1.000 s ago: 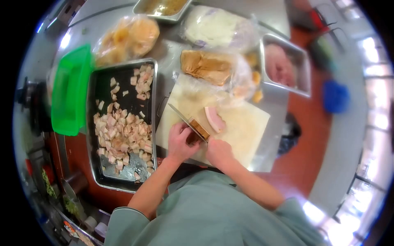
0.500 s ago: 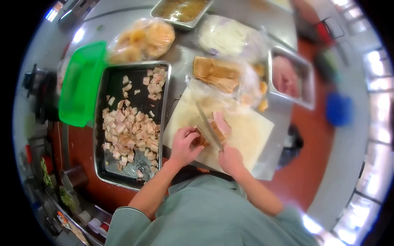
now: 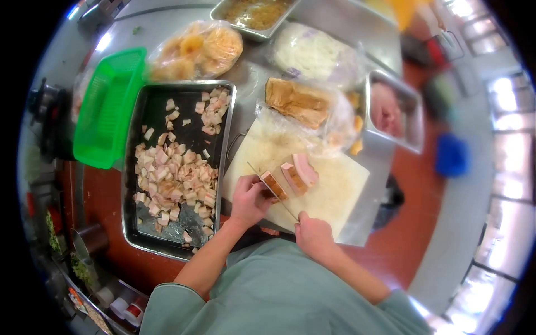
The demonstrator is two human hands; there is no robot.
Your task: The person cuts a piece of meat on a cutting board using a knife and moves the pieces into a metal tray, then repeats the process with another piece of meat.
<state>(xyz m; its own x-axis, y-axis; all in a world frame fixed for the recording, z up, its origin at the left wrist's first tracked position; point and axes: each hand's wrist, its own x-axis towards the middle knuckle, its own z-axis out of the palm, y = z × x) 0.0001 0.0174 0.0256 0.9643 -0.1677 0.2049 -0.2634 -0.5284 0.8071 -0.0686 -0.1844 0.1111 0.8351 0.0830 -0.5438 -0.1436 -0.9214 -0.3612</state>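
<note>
Gripping a knife (image 3: 286,206): right hand (image 3: 314,238). Left hand (image 3: 249,201), curled, holding the pork piece (image 3: 275,185) on the cutting board (image 3: 343,192). Knife now back from the pork slices (image 3: 295,178); apparently another cut underway.

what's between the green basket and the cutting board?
In the head view: the dark tray of diced meat, then a strip of metal table.
</note>
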